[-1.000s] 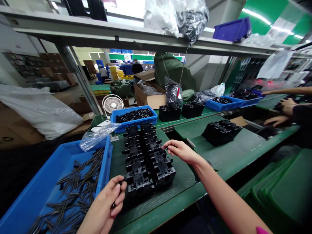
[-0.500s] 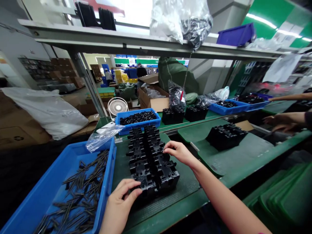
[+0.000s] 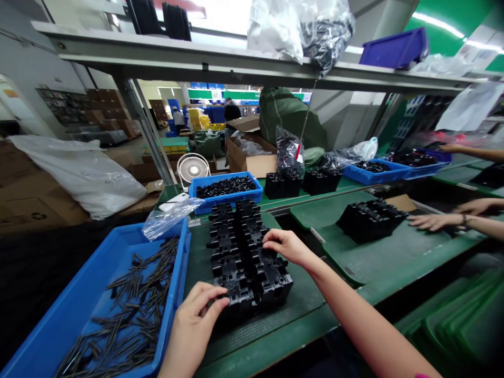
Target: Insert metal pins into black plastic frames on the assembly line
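A long block of black plastic housings (image 3: pixel 244 252) lies on a green mat (image 3: pixel 287 304) in front of me. My left hand (image 3: pixel 195 325) rests at the block's near left corner, fingers curled against the nearest housing; anything pinched in them is hidden. My right hand (image 3: pixel 285 245) presses on the block's right side about halfway along, fingers bent and pinched together on a housing. A blue tray (image 3: pixel 47 325) holding several dark metal pins (image 3: pixel 134 310) sits to the left of the block.
A clear plastic bag (image 3: pixel 169 215) lies at the tray's far corner. Behind stand a second blue bin of black parts (image 3: pixel 226 188), a small white fan (image 3: pixel 192 168) and cardboard boxes. Another housing block (image 3: pixel 370 220) sits on the right mat, where a co-worker's hands (image 3: pixel 437 220) reach in.
My left hand moved from beside the tray onto the block's near corner. My right hand lowered onto the block's right side. The co-worker's hands shifted nearer the right block.
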`<state>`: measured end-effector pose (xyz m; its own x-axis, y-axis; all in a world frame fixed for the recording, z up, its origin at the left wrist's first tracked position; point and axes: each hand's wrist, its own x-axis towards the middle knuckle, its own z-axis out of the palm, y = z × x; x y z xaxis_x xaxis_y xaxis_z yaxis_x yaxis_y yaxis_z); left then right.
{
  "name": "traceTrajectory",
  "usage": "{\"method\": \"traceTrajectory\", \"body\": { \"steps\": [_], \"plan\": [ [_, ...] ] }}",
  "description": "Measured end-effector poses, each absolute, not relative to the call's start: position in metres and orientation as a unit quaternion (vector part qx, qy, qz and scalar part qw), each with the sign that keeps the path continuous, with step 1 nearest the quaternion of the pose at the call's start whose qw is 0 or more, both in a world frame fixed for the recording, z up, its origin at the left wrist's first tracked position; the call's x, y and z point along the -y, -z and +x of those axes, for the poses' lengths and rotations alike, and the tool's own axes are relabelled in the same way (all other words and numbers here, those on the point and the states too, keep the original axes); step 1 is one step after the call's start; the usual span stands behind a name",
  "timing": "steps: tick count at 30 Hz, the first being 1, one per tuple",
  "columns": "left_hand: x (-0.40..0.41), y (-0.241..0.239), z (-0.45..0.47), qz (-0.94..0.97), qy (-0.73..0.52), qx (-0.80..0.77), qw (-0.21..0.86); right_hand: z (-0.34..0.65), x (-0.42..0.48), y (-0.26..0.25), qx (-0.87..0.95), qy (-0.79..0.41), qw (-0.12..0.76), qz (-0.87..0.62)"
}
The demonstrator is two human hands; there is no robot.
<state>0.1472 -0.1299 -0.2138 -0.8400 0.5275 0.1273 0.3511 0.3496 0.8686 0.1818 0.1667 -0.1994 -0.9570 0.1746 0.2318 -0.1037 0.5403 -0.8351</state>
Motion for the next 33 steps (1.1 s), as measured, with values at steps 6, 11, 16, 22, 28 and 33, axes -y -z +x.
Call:
{"method": "traceTrajectory", "body": {
  "steps": [6, 11, 16, 22, 28, 33],
  "plan": [
    [0.129, 0.212, 0.146, 0.318, -0.454, -0.825, 0.113, 0.185, -0.165, 0.198, 0.856, -0.495, 0.150, -0.023],
    [0.133, 0.204, 0.138, 0.254, -0.494, -0.815, 0.164, 0.193, -0.179, 0.204, 0.671, -0.714, 0.182, -0.079],
    [0.130, 0.180, 0.114, 0.071, -0.700, -0.666, 0.248, 0.209, -0.193, 0.211, 0.624, -0.763, 0.150, -0.079],
    [0.108, 0.161, 0.086, 0.149, -0.699, -0.656, 0.242, 0.226, -0.196, 0.217, 0.591, -0.790, 0.128, -0.104],
    [0.093, 0.166, 0.066, 0.223, -0.546, -0.777, 0.218, 0.236, -0.202, 0.232, 0.600, -0.773, 0.161, -0.131],
    [0.100, 0.169, 0.056, 0.182, -0.558, -0.755, 0.294, 0.254, -0.211, 0.245, 0.616, -0.752, 0.169, -0.165]
  ]
}}
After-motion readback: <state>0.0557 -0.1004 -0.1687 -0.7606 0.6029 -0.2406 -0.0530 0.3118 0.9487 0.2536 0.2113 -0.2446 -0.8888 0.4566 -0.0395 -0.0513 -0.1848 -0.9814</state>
